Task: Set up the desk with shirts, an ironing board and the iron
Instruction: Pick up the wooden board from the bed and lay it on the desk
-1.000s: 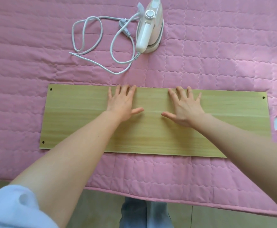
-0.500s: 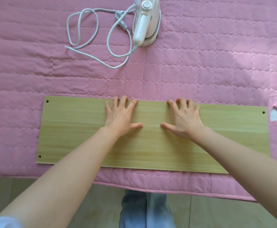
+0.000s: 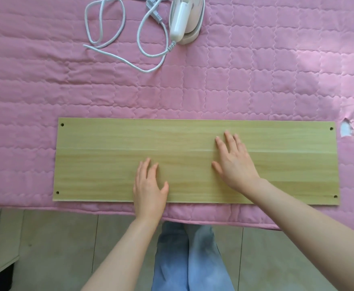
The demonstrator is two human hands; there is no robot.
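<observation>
Head view: a long wooden board (image 3: pixel 100 164) is lying flat on a pink quilted cover (image 3: pixel 256 85), its near edge close to the cover's front edge. The left hand (image 3: pixel 150 190) is resting palm down over the board's near edge, fingers loosely spread, grasping nothing. The right hand (image 3: pixel 233 162) is lying flat on the board right of its middle, fingers spread, also gripping nothing. Beyond the board's far edge, well apart from it, a white iron (image 3: pixel 185 19) is sitting on the cover, its cord (image 3: pixel 117 34) looping to its left. No shirts are showing
</observation>
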